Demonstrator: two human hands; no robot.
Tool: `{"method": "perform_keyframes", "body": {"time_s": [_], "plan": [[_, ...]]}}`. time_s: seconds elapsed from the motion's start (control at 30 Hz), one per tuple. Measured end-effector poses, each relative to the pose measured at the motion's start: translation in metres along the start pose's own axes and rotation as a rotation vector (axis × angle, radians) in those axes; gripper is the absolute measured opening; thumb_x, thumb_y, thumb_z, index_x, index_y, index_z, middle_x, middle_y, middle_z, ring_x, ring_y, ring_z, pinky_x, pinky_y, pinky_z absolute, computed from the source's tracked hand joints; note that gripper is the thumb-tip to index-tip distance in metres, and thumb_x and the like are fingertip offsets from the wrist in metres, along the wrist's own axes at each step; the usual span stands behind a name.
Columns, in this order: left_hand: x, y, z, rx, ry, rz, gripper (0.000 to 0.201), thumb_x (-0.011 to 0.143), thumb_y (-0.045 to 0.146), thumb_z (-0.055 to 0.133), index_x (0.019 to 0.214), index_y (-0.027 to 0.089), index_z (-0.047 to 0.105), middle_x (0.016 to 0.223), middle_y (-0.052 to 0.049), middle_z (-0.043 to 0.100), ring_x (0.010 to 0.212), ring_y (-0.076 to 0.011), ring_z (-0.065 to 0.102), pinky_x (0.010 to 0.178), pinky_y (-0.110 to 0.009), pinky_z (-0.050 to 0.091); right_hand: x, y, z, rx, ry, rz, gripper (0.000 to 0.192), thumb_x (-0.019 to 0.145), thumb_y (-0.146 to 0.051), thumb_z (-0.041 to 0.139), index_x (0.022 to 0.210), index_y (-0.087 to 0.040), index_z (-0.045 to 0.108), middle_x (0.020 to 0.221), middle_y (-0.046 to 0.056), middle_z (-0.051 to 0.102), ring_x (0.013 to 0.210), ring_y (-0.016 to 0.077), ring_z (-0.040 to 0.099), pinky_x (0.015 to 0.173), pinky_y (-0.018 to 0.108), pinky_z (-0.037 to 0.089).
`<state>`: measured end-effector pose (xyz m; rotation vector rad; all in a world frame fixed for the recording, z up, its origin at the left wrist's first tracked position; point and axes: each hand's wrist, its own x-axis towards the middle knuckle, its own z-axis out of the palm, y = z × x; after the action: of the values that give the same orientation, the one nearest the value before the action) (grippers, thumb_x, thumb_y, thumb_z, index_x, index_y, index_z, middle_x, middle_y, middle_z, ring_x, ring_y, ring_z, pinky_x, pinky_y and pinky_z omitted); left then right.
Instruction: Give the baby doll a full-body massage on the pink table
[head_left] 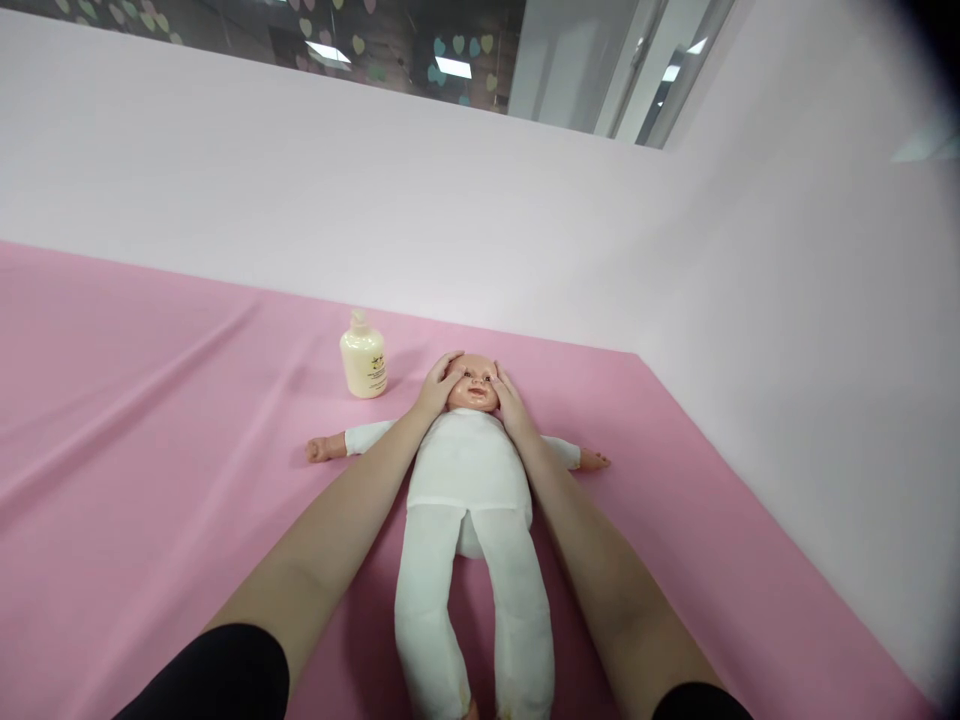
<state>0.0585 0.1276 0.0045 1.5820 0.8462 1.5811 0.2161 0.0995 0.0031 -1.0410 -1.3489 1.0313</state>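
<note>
A baby doll (466, 470) in a white cloth suit lies on its back on a pink sheet (150, 420), arms spread, legs toward me. My left hand (436, 385) rests against the left side of the doll's head (474, 380), fingers curved over the temple. My right hand (510, 402) presses the right side of the head, thumb by the cheek. Both hands cup the head between them. A cream lotion bottle (364, 357) stands upright just left of the head, apart from my left hand.
The pink sheet covers a wide flat surface that ends at a pale pink wall (450, 200) behind and to the right. A glass pane (390, 50) with heart stickers runs along the top.
</note>
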Motion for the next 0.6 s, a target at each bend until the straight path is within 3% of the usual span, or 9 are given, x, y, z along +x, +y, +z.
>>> {"method": "perform_keyframes", "body": {"time_s": [0.27,0.43,0.6], "plan": [[-0.009,0.027,-0.003,0.231,-0.099,0.266,0.050,0.078,0.043,0.057,0.120,0.016,0.051,0.124,-0.013,0.053,0.117,-0.0248,0.049,0.104,-0.043,0.037,-0.002,-0.002,-0.001,-0.002,-0.013,0.000,0.074,0.077,-0.057,0.054,0.141,-0.030,0.029,0.145,-0.004,0.036,0.136,0.0180,0.032,0.114,0.038,0.023],[-0.007,0.027,-0.002,0.257,-0.129,0.277,0.049,0.080,0.043,0.052,0.122,0.017,0.050,0.126,-0.012,0.051,0.120,-0.0247,0.047,0.105,-0.043,0.035,-0.001,0.000,-0.002,0.006,-0.027,0.008,0.077,0.078,-0.057,0.053,0.143,-0.026,0.025,0.146,-0.002,0.036,0.135,0.0182,0.033,0.114,0.036,0.024],[-0.003,0.024,-0.002,0.240,-0.160,0.239,0.050,0.081,0.041,0.052,0.124,0.017,0.049,0.129,-0.012,0.050,0.121,-0.0247,0.046,0.107,-0.043,0.033,-0.001,0.002,0.000,-0.008,-0.040,0.023,0.076,0.080,-0.059,0.049,0.144,-0.033,0.018,0.144,-0.004,0.038,0.133,0.0186,0.036,0.112,0.041,0.027]]}}
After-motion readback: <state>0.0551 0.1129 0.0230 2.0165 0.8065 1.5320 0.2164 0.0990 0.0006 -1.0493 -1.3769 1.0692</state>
